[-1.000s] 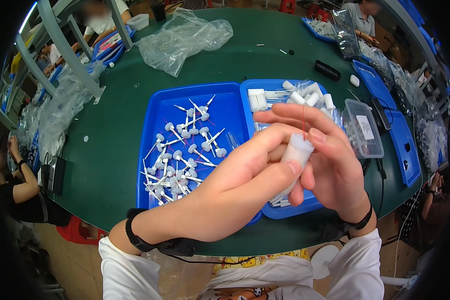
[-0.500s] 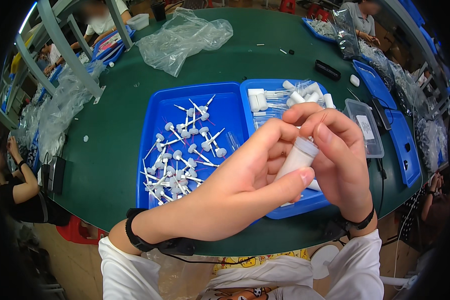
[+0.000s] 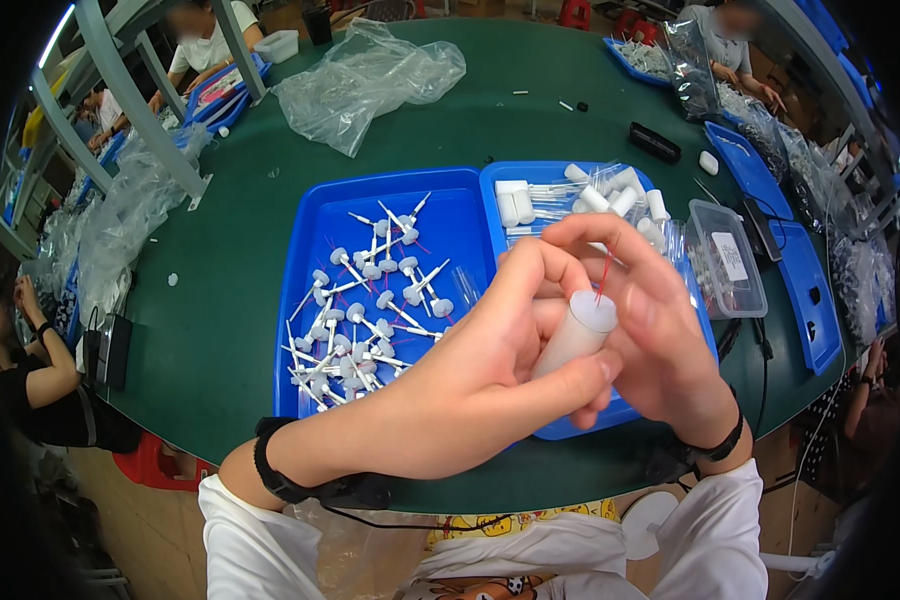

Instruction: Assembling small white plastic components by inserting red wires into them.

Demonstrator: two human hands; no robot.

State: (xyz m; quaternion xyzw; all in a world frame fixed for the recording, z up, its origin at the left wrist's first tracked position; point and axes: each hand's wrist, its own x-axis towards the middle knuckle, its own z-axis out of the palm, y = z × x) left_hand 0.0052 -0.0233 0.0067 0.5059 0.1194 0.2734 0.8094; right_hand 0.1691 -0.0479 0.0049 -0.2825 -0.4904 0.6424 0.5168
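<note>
My left hand [image 3: 480, 350] is closed around a white plastic cylinder [image 3: 572, 345], its thumb pressed along the near side. The cylinder tilts up, showing a pale round end cap with thin red wires [image 3: 606, 270] rising from it. Curved round the cylinder's right side, my right hand [image 3: 660, 325] has its thumb by the cap; some fingers are hidden behind. To the left, a blue tray [image 3: 315, 205] holds many white stems with grey round caps [image 3: 355, 312] and red wires. Under my hands, a second blue tray [image 3: 560, 432] carries white cylinders [image 3: 625, 200] and clear tubes.
A clear plastic box [image 3: 750, 262] stands right of the trays, near a black case [image 3: 655, 142]. A crumpled clear bag [image 3: 365, 80] lies at the far side. Grey metal posts [image 3: 140, 110] rise at left. Other people sit around the green table [image 3: 230, 300].
The cylinder has moved slightly left and down, its cap turned up more into view. My right thumb and fingers have moved off the wires, which now stand free.
</note>
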